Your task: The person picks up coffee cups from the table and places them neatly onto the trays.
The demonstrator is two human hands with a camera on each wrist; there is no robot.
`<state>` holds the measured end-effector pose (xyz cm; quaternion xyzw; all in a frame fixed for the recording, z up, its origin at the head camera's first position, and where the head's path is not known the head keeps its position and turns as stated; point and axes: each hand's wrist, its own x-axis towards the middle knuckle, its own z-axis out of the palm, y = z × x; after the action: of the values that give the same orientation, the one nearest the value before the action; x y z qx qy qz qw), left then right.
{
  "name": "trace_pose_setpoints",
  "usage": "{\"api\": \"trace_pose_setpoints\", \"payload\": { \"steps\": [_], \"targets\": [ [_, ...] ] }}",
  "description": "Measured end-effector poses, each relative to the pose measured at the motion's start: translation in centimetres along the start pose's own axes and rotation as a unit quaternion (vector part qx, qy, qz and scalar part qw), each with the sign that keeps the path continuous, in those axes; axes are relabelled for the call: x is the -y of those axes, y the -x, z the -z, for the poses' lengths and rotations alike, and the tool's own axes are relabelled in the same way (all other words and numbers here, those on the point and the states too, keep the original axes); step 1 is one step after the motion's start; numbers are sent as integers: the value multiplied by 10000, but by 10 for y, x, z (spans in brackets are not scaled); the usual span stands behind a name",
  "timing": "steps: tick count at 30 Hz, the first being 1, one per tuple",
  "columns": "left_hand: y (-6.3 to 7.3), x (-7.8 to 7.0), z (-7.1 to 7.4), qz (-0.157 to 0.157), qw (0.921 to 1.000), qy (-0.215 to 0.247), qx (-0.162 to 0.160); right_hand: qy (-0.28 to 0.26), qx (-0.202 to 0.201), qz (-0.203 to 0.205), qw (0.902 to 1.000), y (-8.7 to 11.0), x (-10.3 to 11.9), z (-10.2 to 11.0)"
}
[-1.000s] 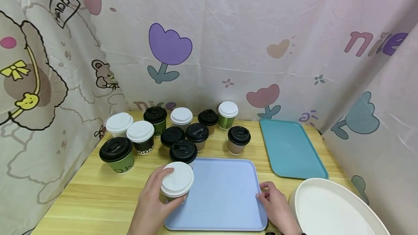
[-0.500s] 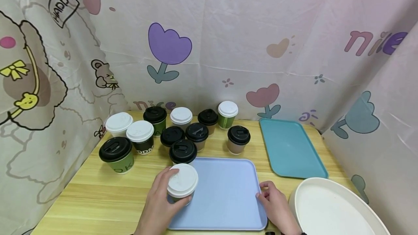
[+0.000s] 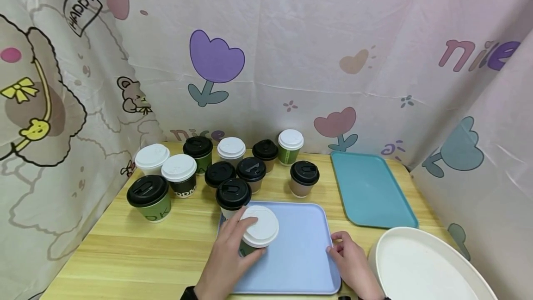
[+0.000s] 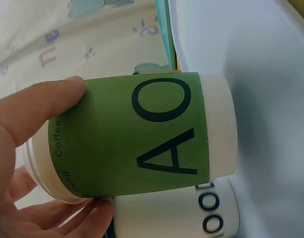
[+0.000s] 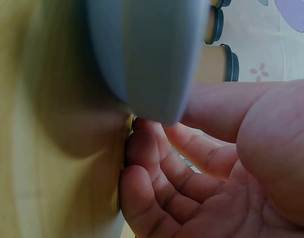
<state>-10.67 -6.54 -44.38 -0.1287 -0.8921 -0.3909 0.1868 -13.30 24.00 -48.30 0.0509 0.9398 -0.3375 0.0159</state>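
Observation:
My left hand (image 3: 226,258) holds an upright paper coffee cup (image 4: 137,134) with a green sleeve and white lid over the left part of the light blue tray (image 3: 300,253). In the left wrist view its thumb lies along the sleeve and the fingers reach round the far side. Whether the cup's base touches the tray, I cannot tell. Just behind it stands a white cup with a black lid (image 3: 233,193). At the tray's right edge, my right hand (image 3: 354,263) pinches the rim, thumb above and curled fingers low beside the tabletop.
Several lidded coffee cups crowd the back left, including a green one (image 3: 154,205) with a black lid. A brown cup (image 3: 301,189) stands alone behind the tray. To the right lie a teal tray (image 3: 374,193) and a large cream round container (image 3: 429,267).
My left hand has carried the white-lidded cup rightward, from the tray's left edge to farther over the tray. The right hand has stayed at the rim.

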Motion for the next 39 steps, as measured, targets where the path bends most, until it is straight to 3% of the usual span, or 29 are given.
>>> {"api": "trace_pose_setpoints", "payload": {
  "steps": [4, 9, 19, 31, 39],
  "targets": [
    [-3, -2, -8, -291, 9995, 114, 1, 10, 35, -58, 10000, -1, 0, -1],
    [-6, -5, -12, -360, 9992, 128, -72, -20, 37, -33, 10000, -1, 1, -2],
    [3, -5, 0, 142, 9995, -58, -277, 8, 23, -48, 10000, -1, 1, 0],
    [16, 17, 16, 386, 9955, -381, -783, 22, 16, -14, 10000, -1, -1, 1],
    [21, 21, 21, 672, 9940, -469, -730, -19, 43, -46, 10000, -1, 0, 1]
  ]
}}
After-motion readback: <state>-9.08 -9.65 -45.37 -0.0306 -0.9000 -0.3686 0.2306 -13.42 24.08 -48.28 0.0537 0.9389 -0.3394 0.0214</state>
